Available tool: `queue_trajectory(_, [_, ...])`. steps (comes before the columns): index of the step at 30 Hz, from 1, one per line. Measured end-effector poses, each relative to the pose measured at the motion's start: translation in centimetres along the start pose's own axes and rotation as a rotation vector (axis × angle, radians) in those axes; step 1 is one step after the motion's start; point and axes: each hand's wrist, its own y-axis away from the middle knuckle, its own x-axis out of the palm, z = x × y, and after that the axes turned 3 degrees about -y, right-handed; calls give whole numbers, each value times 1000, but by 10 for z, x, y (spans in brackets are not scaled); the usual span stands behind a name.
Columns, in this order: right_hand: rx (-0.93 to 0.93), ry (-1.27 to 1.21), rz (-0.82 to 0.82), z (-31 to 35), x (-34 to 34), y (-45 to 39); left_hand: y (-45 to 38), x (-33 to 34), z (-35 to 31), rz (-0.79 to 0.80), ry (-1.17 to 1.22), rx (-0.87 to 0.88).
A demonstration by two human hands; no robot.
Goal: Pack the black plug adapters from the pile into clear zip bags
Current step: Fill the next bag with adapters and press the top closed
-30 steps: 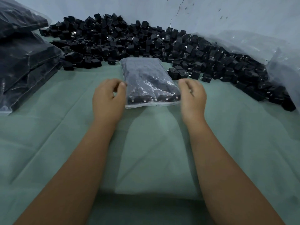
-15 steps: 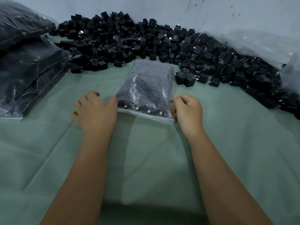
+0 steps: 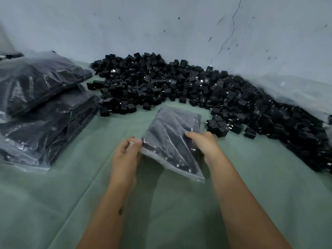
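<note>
Filled zip bag [image 3: 173,141] mid-cloth, near end tilted up. Left hand [image 3: 126,155] pinches its near-left corner, right hand [image 3: 204,144] grips right edge: two-sided hold likely keeps loose load from slumping. Film clear, crinkly, glossy; contents blocky, matte black. Adapter pile [image 3: 179,87] heaped along far edge of green cloth [image 3: 53,203] against wall. Packed bags [image 3: 41,108] stacked at left edge, probable destination.

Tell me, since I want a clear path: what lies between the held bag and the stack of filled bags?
Only bare green cloth, in the head view, between bag and stack.
</note>
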Motion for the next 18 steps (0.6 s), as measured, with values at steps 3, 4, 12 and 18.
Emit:
queue_trajectory(3, [78,-121,69,9,8,8,-5,10,-19,138,432,-58])
queue_trajectory(4, [117,-185,108,13,11,12,-6,11,-27,149,478,-50])
queue_trajectory(12, [129,-308,218,36,61,58,-8,-43,-68,162,417,71])
queue_trajectory(18, [-56,-221,369,18,150,96,1,-134,-64,-266,122,78])
